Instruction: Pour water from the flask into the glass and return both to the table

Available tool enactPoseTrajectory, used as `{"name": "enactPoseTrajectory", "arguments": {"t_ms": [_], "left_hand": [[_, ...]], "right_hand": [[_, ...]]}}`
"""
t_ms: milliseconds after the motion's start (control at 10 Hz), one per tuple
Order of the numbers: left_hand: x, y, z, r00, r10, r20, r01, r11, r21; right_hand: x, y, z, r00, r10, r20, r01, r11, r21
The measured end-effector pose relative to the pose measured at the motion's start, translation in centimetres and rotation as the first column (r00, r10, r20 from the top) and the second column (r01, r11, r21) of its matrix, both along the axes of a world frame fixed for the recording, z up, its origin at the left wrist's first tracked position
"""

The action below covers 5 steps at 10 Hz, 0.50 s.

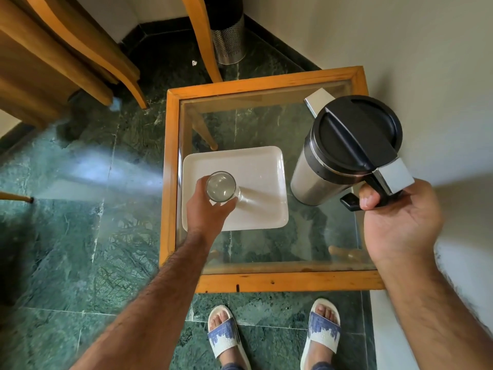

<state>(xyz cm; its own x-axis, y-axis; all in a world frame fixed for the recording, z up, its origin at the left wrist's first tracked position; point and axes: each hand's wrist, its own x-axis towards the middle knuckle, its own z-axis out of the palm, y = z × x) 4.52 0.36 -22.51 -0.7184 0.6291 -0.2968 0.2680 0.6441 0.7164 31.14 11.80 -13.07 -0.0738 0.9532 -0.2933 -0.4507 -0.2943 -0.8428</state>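
A steel flask with a black lid and black handle stands upright over the right side of the glass-topped table. My right hand grips its handle from the near side; whether its base touches the glass I cannot tell. A clear drinking glass with water in it is over the left part of a white square tray. My left hand is wrapped around the glass from the near left.
The table has an orange wooden frame and stands against a white wall on the right. A perforated metal bin and wooden chair legs stand beyond it on the green marble floor. My sandalled feet are just below the table's near edge.
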Motion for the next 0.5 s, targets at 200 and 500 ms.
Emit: {"name": "enactPoseTrajectory", "arguments": {"t_ms": [200,500], "left_hand": [[0.0,-0.1,0.2,1.000,0.000,0.028,0.001,0.999,-0.034],[-0.7,-0.9,6.8,0.873,-0.350,-0.340,0.326,0.937,-0.129]], "right_hand": [[0.0,-0.6,-0.3,0.997,0.041,0.065,-0.046,0.996,0.073],[0.0,0.2,3.7,0.785,-0.233,0.574,-0.142,0.835,0.532]]}}
